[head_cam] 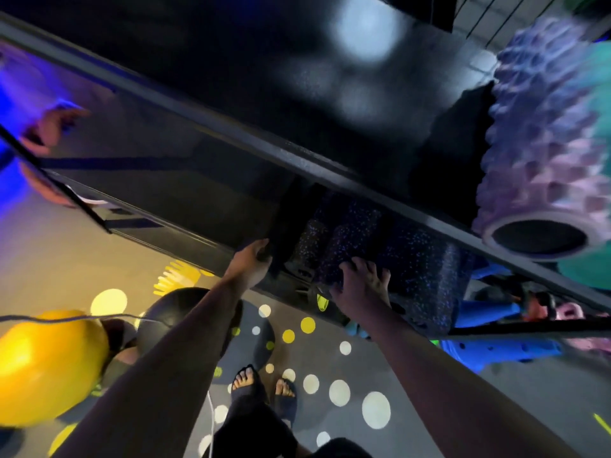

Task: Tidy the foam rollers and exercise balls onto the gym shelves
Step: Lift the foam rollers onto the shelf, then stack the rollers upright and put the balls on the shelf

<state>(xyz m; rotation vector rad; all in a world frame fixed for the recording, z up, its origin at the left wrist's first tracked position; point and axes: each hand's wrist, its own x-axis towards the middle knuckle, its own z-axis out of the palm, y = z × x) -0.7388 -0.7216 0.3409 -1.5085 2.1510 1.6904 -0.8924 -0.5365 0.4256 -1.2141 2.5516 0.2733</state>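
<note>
Grey floor with white and yellow dots lay beneath a dark shelf unit, whose top shelf ran diagonally across the view.

Counted: one purple knobbed roller lay on the top shelf at the right, its hollow end projecting past the front edge. About three speckled rollers lay side by side on the shelf below; blur prevented a firmer count. One blue roller with holes lay lower still, at the right. Two balls sat on the floor at the left, one yellow ball and one dark ball, close together.

The left hand gripped a black upright piece at the lower shelf's edge, fingers curled round it; whether roller or frame could not be told. The right hand held the middle speckled roller at its near end, fingers spread and bent over it.

Two sandalled feet stood just before the shelf, with open floor to their right.
</note>
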